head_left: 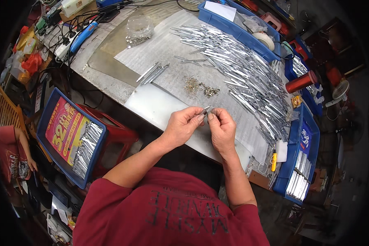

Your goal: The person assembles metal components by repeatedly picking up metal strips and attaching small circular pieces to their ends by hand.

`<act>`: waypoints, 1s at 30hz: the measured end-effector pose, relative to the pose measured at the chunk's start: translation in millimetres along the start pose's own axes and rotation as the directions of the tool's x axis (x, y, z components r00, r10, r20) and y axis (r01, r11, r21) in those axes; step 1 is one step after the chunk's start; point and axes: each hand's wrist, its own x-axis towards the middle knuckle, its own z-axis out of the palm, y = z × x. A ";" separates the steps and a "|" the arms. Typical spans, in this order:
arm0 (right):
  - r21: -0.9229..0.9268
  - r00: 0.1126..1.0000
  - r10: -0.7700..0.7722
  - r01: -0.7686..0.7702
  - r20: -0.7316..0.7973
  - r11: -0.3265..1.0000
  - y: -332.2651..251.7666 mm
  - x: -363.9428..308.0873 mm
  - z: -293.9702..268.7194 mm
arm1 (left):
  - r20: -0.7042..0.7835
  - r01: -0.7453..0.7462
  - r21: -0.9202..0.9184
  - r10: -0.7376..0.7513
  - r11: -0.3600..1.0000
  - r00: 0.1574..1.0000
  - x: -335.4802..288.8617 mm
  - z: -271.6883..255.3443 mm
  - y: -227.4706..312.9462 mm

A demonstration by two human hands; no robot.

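Observation:
My left hand (183, 126) is closed, its thumb and fingertips pinching a slim silver metal piece (206, 109) whose tip sticks out. Close beside it, my right hand (223, 128) is also closed in a pinch by that tip; whatever lies between its fingers is too small to make out. Both hands are above the near edge of a white board (151, 103). Just beyond them lie a pile of small gold-coloured parts (191, 86) and a pile of small darker metal parts (209, 91). Several similar slim silver pieces (152, 74) lie at the board's far left.
A large heap of slim silver pieces (250, 76) covers the table's right side. Blue bins (293, 180) line the right edge. A clear bag of small parts (139, 30) stands at the back. At left, a blue tray (86, 180) rests on a red stool (117, 141); another person (12, 153) is beyond.

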 end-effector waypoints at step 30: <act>0.075 0.996 0.093 -0.092 0.003 0.993 8.4 -2.1 2.7 | -0.084 -0.132 0.389 0.179 0.911 0.980 -4.7 7.0 -3.9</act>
